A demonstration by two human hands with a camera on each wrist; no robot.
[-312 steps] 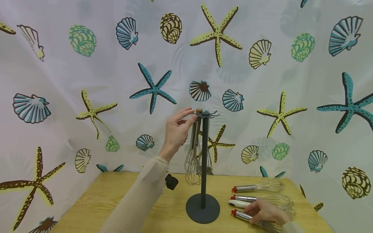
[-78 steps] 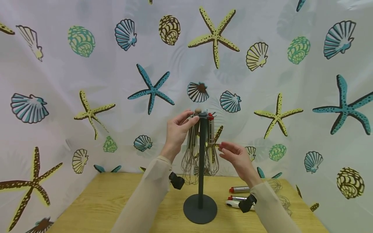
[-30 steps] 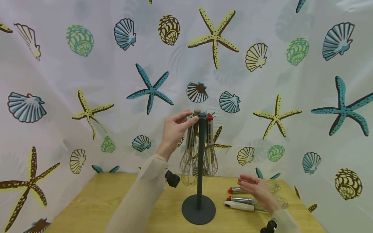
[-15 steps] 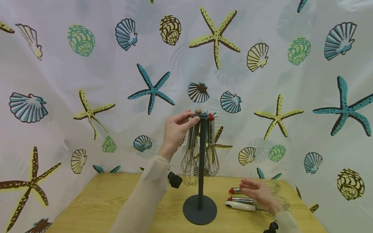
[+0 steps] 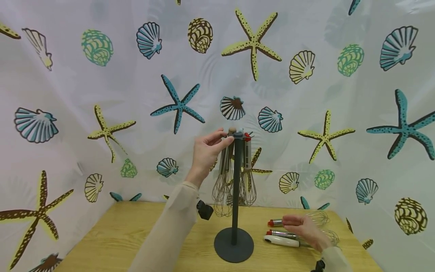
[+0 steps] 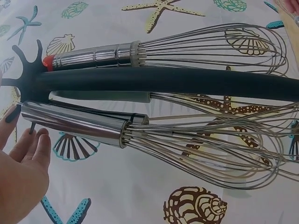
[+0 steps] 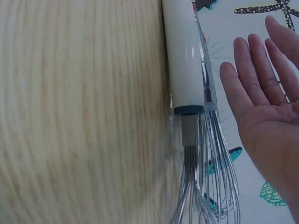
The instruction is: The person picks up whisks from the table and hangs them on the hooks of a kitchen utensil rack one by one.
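Up at the top of a dark whisk stand, my left hand pinches the hooked rack between thumb and fingers. Several whisks hang there, including a steel-handled whisk close to the fingertips and a red-tipped whisk on the right side. My right hand hovers palm inward over the whisks on the table, fingers straight and holding nothing. Below it lie a white-handled whisk and two red-tipped whisks, one in the middle and one farther back. The hand partly covers their wires.
The stand's round base sits on a wooden table, left of the lying whisks. A white curtain printed with shells and starfish encloses the back and sides.
A red-tipped whisk that lay under my right hand now hangs on the stand. The right hand has since come back down over the lying whisks. My left hand has stayed at the rack.
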